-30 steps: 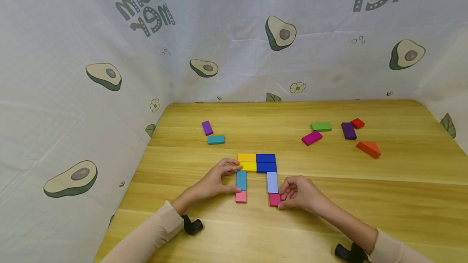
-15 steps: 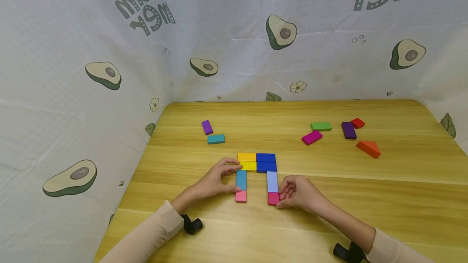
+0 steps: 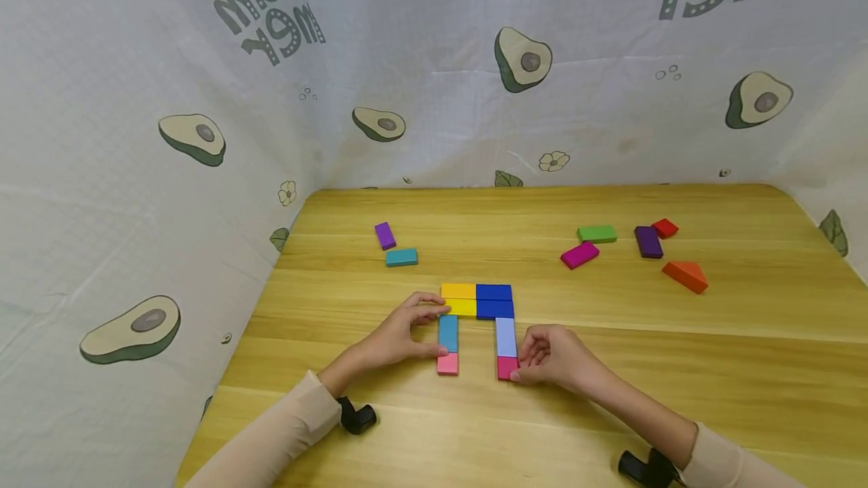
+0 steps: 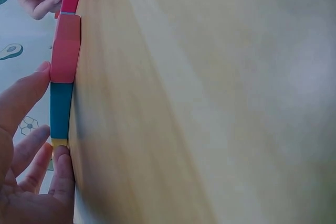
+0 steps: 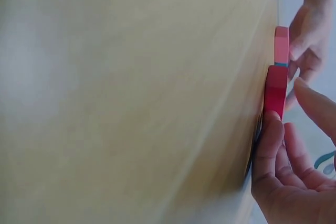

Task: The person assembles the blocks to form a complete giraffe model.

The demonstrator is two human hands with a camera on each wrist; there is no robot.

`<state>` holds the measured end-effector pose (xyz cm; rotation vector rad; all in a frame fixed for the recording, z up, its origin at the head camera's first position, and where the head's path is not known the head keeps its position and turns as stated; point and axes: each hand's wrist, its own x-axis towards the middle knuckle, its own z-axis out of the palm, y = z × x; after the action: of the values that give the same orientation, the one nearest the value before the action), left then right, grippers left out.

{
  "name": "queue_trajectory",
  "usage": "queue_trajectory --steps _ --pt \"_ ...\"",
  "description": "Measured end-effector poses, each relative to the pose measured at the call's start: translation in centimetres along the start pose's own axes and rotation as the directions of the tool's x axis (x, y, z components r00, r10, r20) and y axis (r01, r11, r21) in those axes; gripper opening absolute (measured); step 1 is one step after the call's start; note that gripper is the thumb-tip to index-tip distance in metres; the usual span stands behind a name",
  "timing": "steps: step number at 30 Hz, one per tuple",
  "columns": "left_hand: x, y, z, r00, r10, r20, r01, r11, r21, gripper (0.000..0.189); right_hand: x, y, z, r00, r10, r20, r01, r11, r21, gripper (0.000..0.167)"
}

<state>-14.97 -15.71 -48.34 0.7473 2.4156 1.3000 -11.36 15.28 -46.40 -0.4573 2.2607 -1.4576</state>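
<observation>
Flat coloured blocks form an arch shape on the table. Two dark blue blocks [image 3: 494, 300] lie beside an orange block [image 3: 458, 291] and a yellow block [image 3: 463, 308] across the top. The left leg is a teal block [image 3: 448, 333] above a pink block [image 3: 447, 364]; the right leg is a light blue block [image 3: 505, 337] above a crimson block [image 3: 506, 368]. My left hand [image 3: 404, 331] spans the left leg, fingertips at the yellow block, thumb near the teal-pink seam. My right hand [image 3: 557, 356] touches the crimson block's right side, its thumb just over the near corner.
Back left on the wooden table [image 3: 325, 322] lie a purple block [image 3: 385, 236] and another teal block [image 3: 401, 257]. Toward the back right are green [image 3: 597, 233], magenta [image 3: 579, 254], dark purple [image 3: 648, 242] and red [image 3: 665, 228] blocks, plus an orange-red triangular block [image 3: 687, 276].
The crimson block has slid slightly left, into line below the light blue block, with my right hand following. My right thumb has shifted onto its near corner. My left hand has stayed put.
</observation>
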Motion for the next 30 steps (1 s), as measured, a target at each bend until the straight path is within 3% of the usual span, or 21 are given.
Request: queue_trajectory --steps 8,13,17,30 --pt "0.0 0.0 0.1 1.0 -0.015 0.007 0.015 1.0 -0.013 0.061 0.7 -0.5 -0.8 0.997 -0.027 -0.078 0.03 0.999 0.042 0.03" --pt "0.0 0.1 0.0 1.0 -0.018 0.004 0.018 1.0 -0.018 0.062 1.9 -0.9 -1.5 0.994 -0.004 -0.111 0.012 0.998 0.066 0.041" --pt "0.0 0.2 0.0 1.0 -0.022 0.003 0.022 1.0 -0.016 0.061 2.7 -1.0 -1.8 0.995 0.017 -0.099 -0.008 0.996 0.094 0.051" --pt "-0.1 0.3 0.0 1.0 -0.031 -0.003 0.031 0.999 -0.015 0.06 4.1 -0.1 -1.8 0.995 0.059 -0.074 -0.048 0.988 0.147 0.052"
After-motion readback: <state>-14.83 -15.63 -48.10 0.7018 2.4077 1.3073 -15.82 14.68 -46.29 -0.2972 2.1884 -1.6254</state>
